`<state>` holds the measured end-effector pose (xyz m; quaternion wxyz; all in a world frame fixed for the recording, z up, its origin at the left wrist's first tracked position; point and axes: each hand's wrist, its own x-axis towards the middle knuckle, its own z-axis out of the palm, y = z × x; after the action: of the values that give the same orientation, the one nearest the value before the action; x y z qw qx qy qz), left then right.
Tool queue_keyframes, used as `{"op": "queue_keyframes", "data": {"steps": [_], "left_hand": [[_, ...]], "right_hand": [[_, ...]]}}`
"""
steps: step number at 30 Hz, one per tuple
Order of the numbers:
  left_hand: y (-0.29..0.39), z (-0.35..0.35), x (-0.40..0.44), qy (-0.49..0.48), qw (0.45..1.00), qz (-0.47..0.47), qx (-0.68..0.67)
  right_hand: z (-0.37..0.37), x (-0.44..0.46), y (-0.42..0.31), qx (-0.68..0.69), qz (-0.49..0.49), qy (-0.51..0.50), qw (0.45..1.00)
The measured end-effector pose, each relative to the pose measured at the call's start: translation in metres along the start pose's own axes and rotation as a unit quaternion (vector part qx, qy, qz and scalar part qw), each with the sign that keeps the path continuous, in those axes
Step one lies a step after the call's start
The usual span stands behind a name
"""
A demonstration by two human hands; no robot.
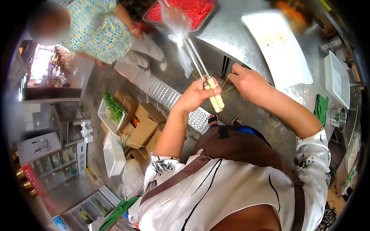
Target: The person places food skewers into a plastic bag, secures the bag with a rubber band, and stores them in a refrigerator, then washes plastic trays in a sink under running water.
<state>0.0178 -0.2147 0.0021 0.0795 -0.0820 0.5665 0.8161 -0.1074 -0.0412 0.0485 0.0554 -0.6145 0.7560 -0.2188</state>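
My left hand (pixel 194 94) is closed around the pale turned wooden handles (pixel 214 101) of a pair of metal skewers. Their thin metal rods (pixel 195 57) point up and away, into a clear plastic bag (pixel 175 24) bunched around the far part; what the bag holds is blurred. My right hand (pixel 246 82) is closed in a pinch, just right of the handles. From its fingertips a thin yellowish band (pixel 226 81), like a rubber band, stretches to the handles by my left thumb.
A tray (pixel 203 26) of red shreds sits on the metal counter (pixel 225 29), near a long white tray (pixel 298 73) with crumbs. Cardboard boxes (pixel 142 131) and a white crate (pixel 103 115) of greens stand on the floor, left. Another person (pixel 96 30) stands across from me.
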Motion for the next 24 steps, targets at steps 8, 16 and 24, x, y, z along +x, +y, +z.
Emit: {"op": "queue_keyframes", "data": {"steps": [8,16,24], "left_hand": [[0.001,0.003,-0.004,0.027,0.998,-0.002,0.052],[-0.010,0.019,0.012,0.149,0.973,0.173,-0.019],[-0.021,0.033,0.029,0.158,0.912,0.253,-0.283]], "right_hand": [[0.011,0.018,0.010,0.059,0.109,-0.229,0.966],[0.017,0.004,0.010,0.459,0.322,-0.159,0.813],[0.050,-0.007,-0.007,0.630,0.330,0.037,0.702]]}}
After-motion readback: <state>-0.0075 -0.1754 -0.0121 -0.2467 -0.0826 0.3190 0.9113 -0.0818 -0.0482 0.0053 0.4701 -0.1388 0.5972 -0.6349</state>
